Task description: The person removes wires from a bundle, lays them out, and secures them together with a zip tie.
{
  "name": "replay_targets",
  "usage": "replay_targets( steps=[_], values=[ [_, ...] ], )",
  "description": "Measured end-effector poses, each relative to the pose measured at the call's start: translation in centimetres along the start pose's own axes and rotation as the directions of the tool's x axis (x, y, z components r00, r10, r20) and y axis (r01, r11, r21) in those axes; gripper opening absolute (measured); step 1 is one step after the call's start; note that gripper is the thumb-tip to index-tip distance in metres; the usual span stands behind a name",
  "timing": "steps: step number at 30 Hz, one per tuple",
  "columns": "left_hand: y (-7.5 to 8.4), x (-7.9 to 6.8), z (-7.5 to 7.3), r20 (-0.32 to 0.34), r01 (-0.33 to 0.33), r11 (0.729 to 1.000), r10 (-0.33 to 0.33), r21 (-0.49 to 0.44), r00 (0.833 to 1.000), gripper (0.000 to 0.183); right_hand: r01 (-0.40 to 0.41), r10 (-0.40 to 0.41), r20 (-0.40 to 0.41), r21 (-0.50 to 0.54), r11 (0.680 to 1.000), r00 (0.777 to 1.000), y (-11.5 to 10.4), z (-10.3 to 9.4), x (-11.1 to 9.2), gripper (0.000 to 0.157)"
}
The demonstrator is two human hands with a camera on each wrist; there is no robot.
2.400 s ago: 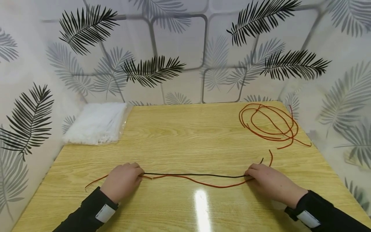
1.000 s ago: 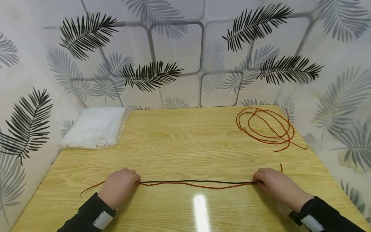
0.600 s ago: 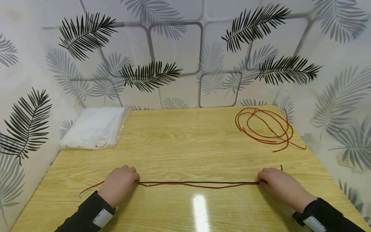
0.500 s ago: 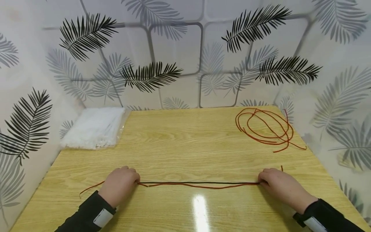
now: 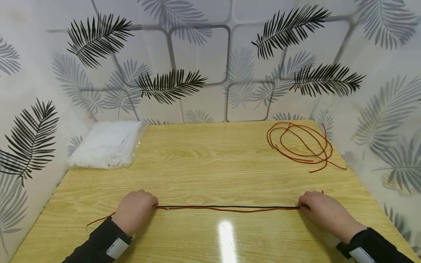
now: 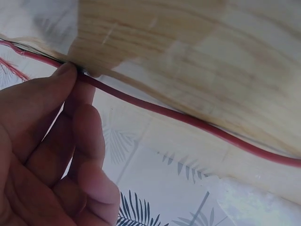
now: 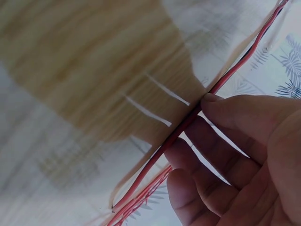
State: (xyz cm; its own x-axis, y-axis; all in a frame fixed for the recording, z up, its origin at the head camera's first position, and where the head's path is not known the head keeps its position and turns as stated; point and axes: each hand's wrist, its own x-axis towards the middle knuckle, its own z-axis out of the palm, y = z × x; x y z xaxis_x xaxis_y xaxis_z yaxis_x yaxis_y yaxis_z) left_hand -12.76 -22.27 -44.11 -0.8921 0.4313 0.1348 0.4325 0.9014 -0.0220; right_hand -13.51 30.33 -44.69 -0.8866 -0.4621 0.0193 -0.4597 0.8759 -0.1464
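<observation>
Black cord [image 5: 230, 206] drawn nearly straight across the near part of the worktop [image 5: 197, 164], between the two hands. Red cord [image 5: 243, 211] runs close alongside, on the person's side of it, bowing slightly away near mid-span and converging at the right. Left hand [image 5: 135, 211]: pinching the cords between thumb and fingertips; left wrist view shows red and dark strands together at the thumb tip. Right hand [image 5: 329, 213]: likewise grasping, thumb opposed to fingers, red and dark strands pressed side by side in the right wrist view. A red length emerges past the left hand and angles toward the near left; a short red tip shows just behind the right hand. Near the left hand the red line has a small irregularity; cannot tell whether a cord end or an overlap. Both wrists in black sleeves [image 5: 98, 241], each bearing a white patch [image 5: 117, 248]. Far right of worktop: loose coil of red cord [image 5: 300, 160], several overlapping loops, free ends sticking out. Far left corner: clear plastic bag [image 5: 106, 144] with white contents, lying flat. Behind: pale wall covering [image 5: 197, 47] printed with black and grey fern-like leaves.
</observation>
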Motion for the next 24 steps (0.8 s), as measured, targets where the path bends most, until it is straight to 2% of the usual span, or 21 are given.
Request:
replay_targets(
  steps=[11, 24],
  values=[
    [-0.2, -0.1, 0.2, -0.01, 0.017, 1.0, -0.017, -0.009, 1.0, 0.018, -0.019, 0.018, 0.024, 0.026, 0.999, 1.0, 1.1, -0.2, -0.5, 0.015],
    [0.0, -0.1, -0.2, 0.031, 0.027, 0.999, -0.026, -0.036, 0.999, 0.017, -0.052, 0.052, 0.025, 0.02, 0.998, 0.998, 2.2, -0.1, -1.0, 0.016]
  ],
)
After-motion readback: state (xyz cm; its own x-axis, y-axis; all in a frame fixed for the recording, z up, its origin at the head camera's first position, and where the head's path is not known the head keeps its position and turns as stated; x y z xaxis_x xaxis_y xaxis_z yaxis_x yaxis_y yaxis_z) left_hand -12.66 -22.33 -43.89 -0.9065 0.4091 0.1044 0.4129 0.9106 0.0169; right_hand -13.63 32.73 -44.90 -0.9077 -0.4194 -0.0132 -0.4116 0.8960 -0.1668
